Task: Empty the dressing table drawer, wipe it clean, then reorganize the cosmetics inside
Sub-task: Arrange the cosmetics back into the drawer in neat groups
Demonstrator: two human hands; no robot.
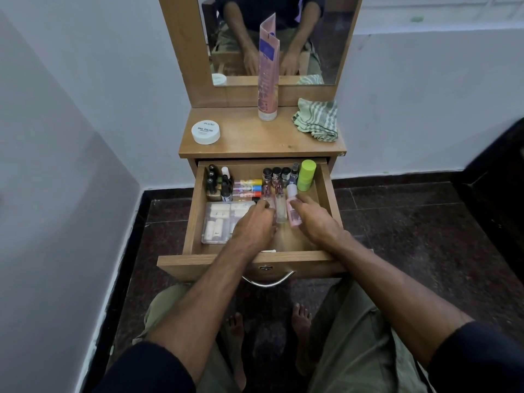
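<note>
Both hands work inside the open drawer point(195, 222), which is pulled out below the surface point(255, 137). The left hand point(255, 225) curls its fingers round a clear bottle point(269, 201) at the drawer's middle; the right hand point(314, 219) pinches the pink bottle point(292, 208) just beside it. A 3rd slim bottle point(281, 207) lies between the 2. Shifting either could likely knock it, or topple the upright nail polishes point(276, 175) at the drawer's back. The striped cloth point(317, 120) sits above the drawer, on the surface.

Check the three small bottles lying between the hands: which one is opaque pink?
The rightmost one, the pink bottle with a white cap, beside the right hand. The other two bottles to its left are clear glass.
</note>
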